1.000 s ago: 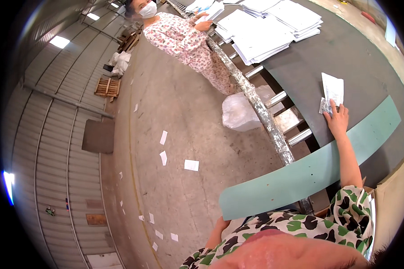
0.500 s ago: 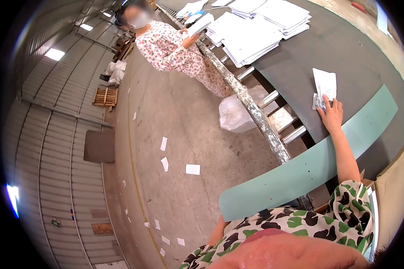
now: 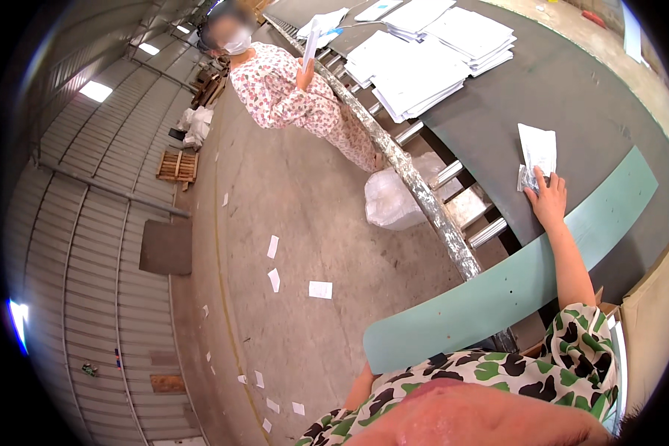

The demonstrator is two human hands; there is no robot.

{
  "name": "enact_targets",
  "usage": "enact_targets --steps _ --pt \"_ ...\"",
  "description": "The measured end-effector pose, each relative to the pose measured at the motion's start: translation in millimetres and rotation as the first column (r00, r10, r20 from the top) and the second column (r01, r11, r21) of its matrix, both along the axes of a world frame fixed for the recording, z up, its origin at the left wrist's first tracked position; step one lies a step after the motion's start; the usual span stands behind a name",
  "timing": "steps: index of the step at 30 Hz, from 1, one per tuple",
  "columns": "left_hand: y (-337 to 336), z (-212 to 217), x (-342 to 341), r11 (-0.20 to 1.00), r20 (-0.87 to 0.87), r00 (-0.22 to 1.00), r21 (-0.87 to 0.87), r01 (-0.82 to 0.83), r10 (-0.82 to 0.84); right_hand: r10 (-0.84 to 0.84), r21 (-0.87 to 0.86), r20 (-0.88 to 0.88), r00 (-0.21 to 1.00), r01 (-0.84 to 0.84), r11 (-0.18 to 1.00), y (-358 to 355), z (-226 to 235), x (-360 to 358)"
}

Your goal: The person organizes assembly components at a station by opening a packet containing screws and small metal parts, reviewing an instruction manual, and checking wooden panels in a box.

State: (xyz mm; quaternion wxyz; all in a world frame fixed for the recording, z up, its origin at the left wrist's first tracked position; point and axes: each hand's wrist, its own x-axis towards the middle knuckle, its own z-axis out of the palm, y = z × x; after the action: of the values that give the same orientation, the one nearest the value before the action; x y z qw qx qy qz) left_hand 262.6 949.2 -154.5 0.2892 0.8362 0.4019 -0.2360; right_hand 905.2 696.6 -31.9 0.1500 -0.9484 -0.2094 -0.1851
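A long, curved pale-green panel (image 3: 468, 308) with small holes lies across in front of me, its far right end over the dark table. My left hand (image 3: 366, 377) is at the panel's near left end; its fingers are hidden behind the panel. Reaching over the panel, my right hand (image 3: 548, 197) rests on the table with its fingers apart. Its thumb and forefinger touch a small clear plastic packet (image 3: 525, 178) with dark contents I cannot make out. A white printed paper slip (image 3: 538, 147) lies partly beneath the fingertips.
Stacks of white sheets (image 3: 416, 74) lie farther along the dark conveyor table (image 3: 490, 111). Metal rollers (image 3: 447, 174) and a worn rail (image 3: 424, 193) edge its left side. Beyond the rail stand a person in a floral outfit (image 3: 286, 89) and a white plastic bag (image 3: 394, 201). Paper slips (image 3: 320, 290) litter the floor.
The person across the rail has turned the white papers more upright. The view has shifted slightly. My right hand stays at the packet and slip, and the panel keeps its place.
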Motion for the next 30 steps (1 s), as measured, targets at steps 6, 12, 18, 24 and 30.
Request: enact_targets --steps 6,12,18,24,30 --pt "-2 -2 -6 1.000 -0.010 1.000 -0.012 -0.019 0.019 -0.012 -0.008 -0.027 1.000 0.011 1.000 2 5 1" --pt "-6 -10 -14 0.999 -0.007 0.999 -0.024 -0.037 0.037 -0.001 -0.024 -0.005 1.000 0.001 1.000 3 2 0" --pt "-10 -17 -6 0.998 -0.001 0.998 -0.028 -0.056 0.056 -0.003 -0.064 0.016 1.000 0.004 0.998 1 -2 3" --pt "-12 -19 -6 0.997 0.009 0.997 -0.034 -0.073 0.073 -0.003 -0.093 0.024 1.000 0.005 0.996 3 -7 5" --pt "-9 -15 -7 0.997 0.005 0.998 -0.034 -0.064 0.064 -0.012 -0.063 0.014 1.000 0.012 0.998 3 -7 4"
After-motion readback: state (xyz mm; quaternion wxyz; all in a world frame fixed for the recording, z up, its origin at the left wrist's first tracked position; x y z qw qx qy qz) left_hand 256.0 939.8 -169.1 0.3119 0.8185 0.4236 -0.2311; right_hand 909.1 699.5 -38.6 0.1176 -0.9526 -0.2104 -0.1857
